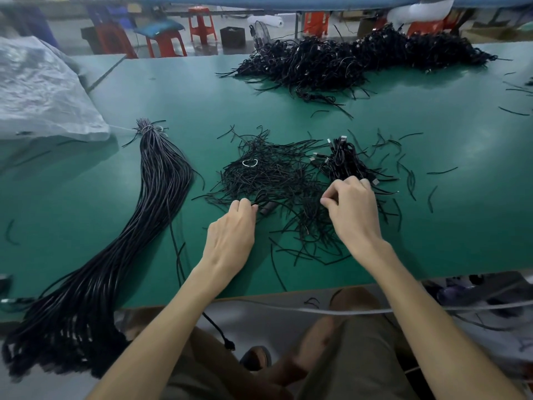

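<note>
Two bare hands work at the near edge of a green table (178,90), both in a loose pile of short black ties (274,174) at its centre. The left hand (230,232) lies at 7 o'clock of the pile, fingers curled with their tips among the strands; whether its grip has closed on any cannot be told. The right hand (354,209) lies at 4 o'clock of the pile, its grip narrowed to a thumb-and-forefinger pinch on a few ties. Its knuckles cover the near side of a small heap of coiled cables (346,160) with pale connectors, touching the pile at 2 o'clock. A white ring (250,163) rests on the pile at 11 o'clock. At 9 o'clock, well apart, a long tied cable bundle (155,197) overhangs the table edge. A large cable heap (360,59) lies at 12 o'clock, a crumpled plastic bag (43,90) at 10 o'clock, and red stools (202,23) stand beyond the table.
</note>
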A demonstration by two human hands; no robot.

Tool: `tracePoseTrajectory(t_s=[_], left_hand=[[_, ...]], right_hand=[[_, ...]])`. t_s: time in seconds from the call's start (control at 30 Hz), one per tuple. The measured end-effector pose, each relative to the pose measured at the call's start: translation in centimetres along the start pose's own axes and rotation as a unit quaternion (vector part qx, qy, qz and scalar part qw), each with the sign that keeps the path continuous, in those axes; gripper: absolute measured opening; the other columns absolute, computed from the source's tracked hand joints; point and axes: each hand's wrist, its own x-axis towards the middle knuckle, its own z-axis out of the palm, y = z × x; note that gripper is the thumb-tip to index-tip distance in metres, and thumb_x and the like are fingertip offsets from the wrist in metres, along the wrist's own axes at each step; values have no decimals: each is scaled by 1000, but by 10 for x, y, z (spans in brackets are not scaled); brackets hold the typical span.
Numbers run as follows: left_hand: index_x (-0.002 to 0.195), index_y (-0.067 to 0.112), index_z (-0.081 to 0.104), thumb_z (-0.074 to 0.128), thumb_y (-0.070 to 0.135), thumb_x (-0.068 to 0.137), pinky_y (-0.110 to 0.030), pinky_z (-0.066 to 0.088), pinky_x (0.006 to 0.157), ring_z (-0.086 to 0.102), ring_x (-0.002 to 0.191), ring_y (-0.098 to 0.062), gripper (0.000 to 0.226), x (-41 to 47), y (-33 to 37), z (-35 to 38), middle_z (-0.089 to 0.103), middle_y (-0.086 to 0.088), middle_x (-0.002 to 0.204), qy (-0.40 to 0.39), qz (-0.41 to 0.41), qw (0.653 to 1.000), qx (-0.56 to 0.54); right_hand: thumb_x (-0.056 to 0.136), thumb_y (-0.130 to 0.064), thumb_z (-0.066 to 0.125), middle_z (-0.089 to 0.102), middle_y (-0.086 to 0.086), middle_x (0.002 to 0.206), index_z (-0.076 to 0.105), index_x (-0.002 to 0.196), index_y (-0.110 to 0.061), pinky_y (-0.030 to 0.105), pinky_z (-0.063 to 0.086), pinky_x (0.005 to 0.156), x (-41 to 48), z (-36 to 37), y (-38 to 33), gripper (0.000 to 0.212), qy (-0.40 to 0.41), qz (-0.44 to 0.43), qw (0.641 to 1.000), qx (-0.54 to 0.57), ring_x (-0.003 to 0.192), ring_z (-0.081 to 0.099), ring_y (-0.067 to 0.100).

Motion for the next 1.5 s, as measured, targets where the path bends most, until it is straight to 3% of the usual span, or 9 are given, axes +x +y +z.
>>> tracePoseTrajectory(t_s=[0.17, 0.33, 0.67, 0.73, 0.83, 0.93, 1.17, 1.37, 1.5], left_hand=[[83, 13, 34, 28, 32, 111, -39, 29, 52, 38, 51, -27, 35, -1, -1, -1, 36, 1, 71, 21, -13, 999, -49], [79, 16, 30, 26, 33, 111, -38, 23, 53, 36, 52, -22, 36, 0, -2, -1, 35, 3, 69, 33, -31, 996, -80], [79, 16, 30, 25, 34, 111, -38, 24, 54, 37, 52, -21, 37, 0, -3, -1, 37, 3, 69, 38, -39, 995, -84], [80, 16, 30, 25, 33, 111, -38, 23, 53, 36, 50, -21, 36, 0, -2, 0, 36, 3, 69, 37, -38, 995, -82], [82, 15, 30, 24, 34, 111, -38, 24, 53, 35, 51, -21, 36, 0, -2, -1, 35, 3, 70, 32, -41, 996, -73], [81, 16, 29, 24, 33, 112, -38, 21, 52, 35, 51, -22, 36, -2, -2, -3, 35, 3, 70, 34, -35, 996, -81], [82, 14, 32, 24, 34, 111, -41, 29, 57, 43, 60, -31, 36, 2, -5, 0, 42, 0, 74, 28, -58, 992, -108], [76, 27, 29, 24, 36, 110, -37, 30, 54, 45, 63, -21, 35, 3, -11, -2, 49, 3, 72, 21, -29, 978, -206], [86, 19, 48, 26, 45, 109, -36, 39, 61, 48, 64, -14, 41, 4, -16, 0, 53, 8, 71, 13, -47, 955, -292]], right_hand=[[90, -20, 76, 64, 4, 101, 73, 92, -17, 43, 40, 101, 1, -13, 4, 4, 42, -19, 999, -4, 106, 50, 26], [94, -23, 70, 61, 4, 108, 72, 93, -19, 40, 34, 97, -1, -14, 9, 5, 15, 0, 998, -53, 109, 47, 26], [96, -27, 66, 55, 2, 108, 71, 95, -18, 35, 29, 94, -10, -16, -4, 10, 99, -5, 995, 35, 109, 45, 24], [96, -27, 67, 57, -1, 104, 70, 93, -19, 34, 34, 96, -13, -20, -11, 10, 107, -18, 991, 77, 104, 47, 20], [97, -27, 67, 65, -6, 89, 69, 88, -19, 23, 48, 81, -17, -28, -30, 11, 56, 2, 968, 247, 84, 58, 6], [97, -26, 66, 65, -9, 74, 66, 86, -19, 13, 43, 62, -25, -29, -51, 13, 16, 21, 941, 336, 65, 58, 1], [94, -22, 67, 61, -6, 59, 64, 81, -13, 33, 47, 60, -57, 9, -92, 16, -90, 65, 892, 438, 56, 55, 11], [91, -25, 68, 59, -8, 52, 65, 80, -13, 30, 44, 57, -51, 28, -96, 17, -85, 111, 873, 467, 49, 53, 9], [91, -20, 68, 57, -8, 50, 66, 82, -9, 34, 45, 57, -46, 33, -93, 14, -92, 138, 863, 476, 49, 51, 11]])
